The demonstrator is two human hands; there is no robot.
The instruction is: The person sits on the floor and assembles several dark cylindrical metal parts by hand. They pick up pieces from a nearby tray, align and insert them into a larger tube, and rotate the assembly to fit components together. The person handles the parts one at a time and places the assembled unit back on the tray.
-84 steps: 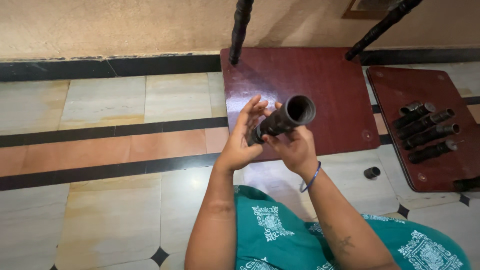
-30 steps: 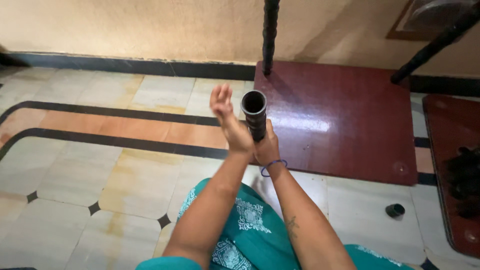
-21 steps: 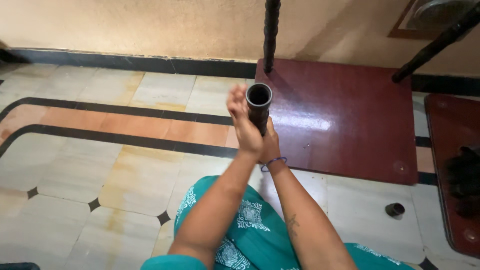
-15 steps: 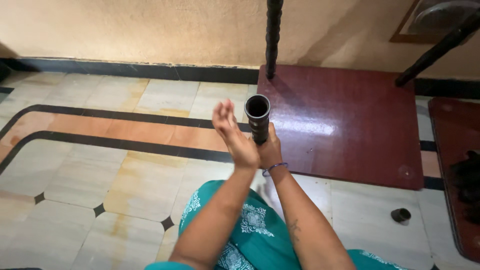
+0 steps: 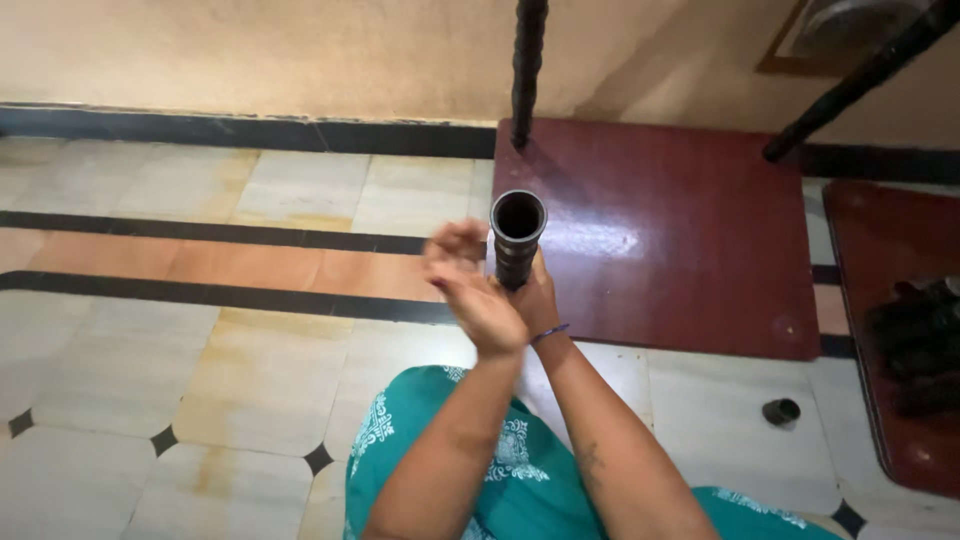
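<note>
A dark hollow tube (image 5: 516, 238) was held upright near the middle of the view, with its round open mouth turned up toward the camera. The tube looked black inside. Its outside was shaped in rings and bumps, like a turned wooden leg, and a thin pale band ran around the top rim. The lower end was gripped by the right hand (image 5: 535, 298), whose fingers were wrapped tight around it. A thin blue bangle (image 5: 549, 332) was worn on that wrist.

The left hand (image 5: 470, 285) was seen at about nine o'clock from the tube, just beside it. It was blurred. Its fingers looked spread and loose, with nothing held in them.

A shiny dark red board (image 5: 660, 235) was lying flat on the floor at three o'clock from the tube. It looked smooth and glossy, with light shining on it. Two more dark turned legs (image 5: 527, 60) were standing up from its far corners. A small black ring-shaped piece (image 5: 781, 411) was lying on the pale stone tiles (image 5: 270, 380) at four o'clock. The tiles were smooth, with black and orange stripes. A green cloth with white printed shapes (image 5: 500, 450) was seen at six o'clock.
</note>
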